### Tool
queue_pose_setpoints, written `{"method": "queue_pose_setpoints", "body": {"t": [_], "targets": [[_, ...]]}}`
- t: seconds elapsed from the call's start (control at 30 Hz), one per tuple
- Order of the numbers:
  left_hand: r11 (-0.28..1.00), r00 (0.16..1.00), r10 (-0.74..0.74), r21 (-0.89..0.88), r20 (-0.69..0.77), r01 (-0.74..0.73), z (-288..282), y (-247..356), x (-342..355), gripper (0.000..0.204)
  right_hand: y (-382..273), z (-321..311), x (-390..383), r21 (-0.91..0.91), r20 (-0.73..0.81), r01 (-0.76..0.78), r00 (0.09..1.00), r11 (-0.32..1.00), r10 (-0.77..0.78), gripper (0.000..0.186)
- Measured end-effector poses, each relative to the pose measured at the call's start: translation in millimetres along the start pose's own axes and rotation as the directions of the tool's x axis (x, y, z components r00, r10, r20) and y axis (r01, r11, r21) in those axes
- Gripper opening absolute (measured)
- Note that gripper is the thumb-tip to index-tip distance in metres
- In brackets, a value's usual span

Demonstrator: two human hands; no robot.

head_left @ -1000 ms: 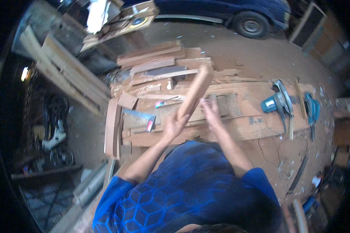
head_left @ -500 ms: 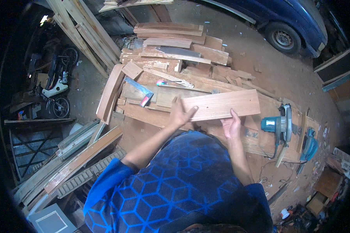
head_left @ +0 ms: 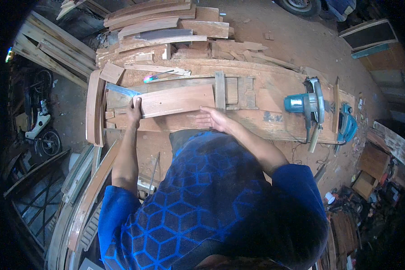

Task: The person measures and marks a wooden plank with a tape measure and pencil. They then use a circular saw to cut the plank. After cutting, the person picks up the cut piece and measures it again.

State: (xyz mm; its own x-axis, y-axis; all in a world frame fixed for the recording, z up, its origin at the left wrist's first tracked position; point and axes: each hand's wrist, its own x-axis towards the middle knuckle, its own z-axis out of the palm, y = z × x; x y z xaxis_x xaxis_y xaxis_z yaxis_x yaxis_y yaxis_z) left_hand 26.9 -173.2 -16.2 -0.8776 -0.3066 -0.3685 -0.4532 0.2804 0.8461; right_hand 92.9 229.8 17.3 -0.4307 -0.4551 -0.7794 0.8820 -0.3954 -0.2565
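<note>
A flat reddish-brown board (head_left: 175, 101) with small dark spots lies across my hold above the bench. My left hand (head_left: 134, 110) is closed round its left end, thumb on top. Below the near edge, towards the board's right end, my right hand (head_left: 213, 119) has its fingers stretched out and apart; its thumb side is close to the edge, and whether it bears weight I cannot tell. Partly covered by the board is a try square (head_left: 121, 90) with a blue blade. A slim marking tool (head_left: 152, 78) with a bright end rests just beyond.
A teal circular saw (head_left: 301, 103) and a second teal power tool (head_left: 347, 123) stand on the bench's right. Stacked planks (head_left: 162, 29) lie at the far side. A thick curved timber (head_left: 94, 108) stands at the bench's left end. A motorbike (head_left: 42, 128) is farther left.
The board has moved left over the bench, uncovering a small wooden frame. My left hand stays on its left end. The right hand has moved left along the near edge, fingers now outstretched.
</note>
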Motion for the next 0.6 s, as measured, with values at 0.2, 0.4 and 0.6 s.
{"method": "queue_pose_setpoints", "body": {"t": [0.2, 0.4, 0.6], "targets": [[0.987, 0.987, 0.132, 0.101, -0.089, -0.123, 2, -30, 43, 0.049, -23, -15, -11, 0.024, -0.109, 0.244, 0.965, 0.97, -0.24, 0.055], [0.75, 0.885, 0.465, 0.513, 0.039, -0.417, 89, -7, 28, 0.073, -19, -102, -34, -0.035, -0.461, 0.371, 0.818, 0.928, -0.344, 0.05], [0.541, 0.848, 0.385, 0.656, 0.363, -0.527, 112, -8, -5, 0.126, -16, -234, -56, -0.969, -0.186, -0.226, 0.391, 0.102, -0.901, 0.074]]}}
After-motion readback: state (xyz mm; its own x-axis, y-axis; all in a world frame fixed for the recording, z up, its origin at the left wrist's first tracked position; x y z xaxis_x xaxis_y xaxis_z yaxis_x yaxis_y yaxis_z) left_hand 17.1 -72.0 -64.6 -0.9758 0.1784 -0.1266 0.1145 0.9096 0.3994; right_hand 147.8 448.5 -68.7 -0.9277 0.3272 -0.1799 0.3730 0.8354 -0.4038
